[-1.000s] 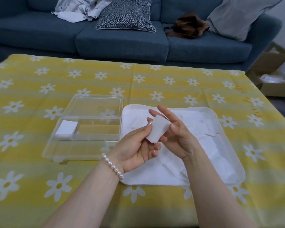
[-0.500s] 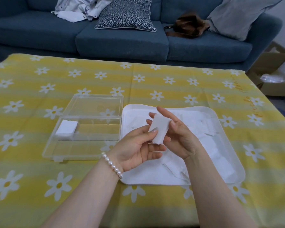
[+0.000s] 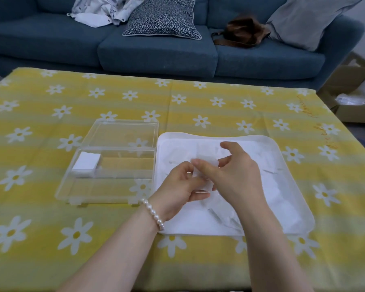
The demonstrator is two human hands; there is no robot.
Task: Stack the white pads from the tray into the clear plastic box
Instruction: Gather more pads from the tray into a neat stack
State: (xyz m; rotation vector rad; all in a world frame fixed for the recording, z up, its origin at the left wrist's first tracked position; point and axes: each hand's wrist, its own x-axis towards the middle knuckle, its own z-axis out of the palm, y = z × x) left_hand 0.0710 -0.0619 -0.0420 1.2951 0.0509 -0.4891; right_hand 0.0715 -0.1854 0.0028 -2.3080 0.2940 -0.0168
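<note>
A white tray (image 3: 270,142) lies on the yellow daisy cloth and holds several loose white pads (image 3: 280,199). Left of it sits the clear plastic box (image 3: 114,190), lid open, with a small stack of white pads (image 3: 86,163) in its left end. Over the tray's left half both hands meet on one white pad (image 3: 207,163). My left hand (image 3: 181,186), with a pearl bracelet, grips the pad from below. My right hand (image 3: 236,173) pinches its upper edge between thumb and fingers. Most of that pad is hidden by the fingers.
The box lid (image 3: 122,133) lies flat behind the box. A blue sofa (image 3: 156,53) with cushions, clothes and a brown bag (image 3: 244,32) stands beyond the table. Cardboard boxes (image 3: 354,98) sit on the floor at the right.
Both hands have lowered toward the tray with the pad. The right hand has turned palm down over it, covering more of the pad.
</note>
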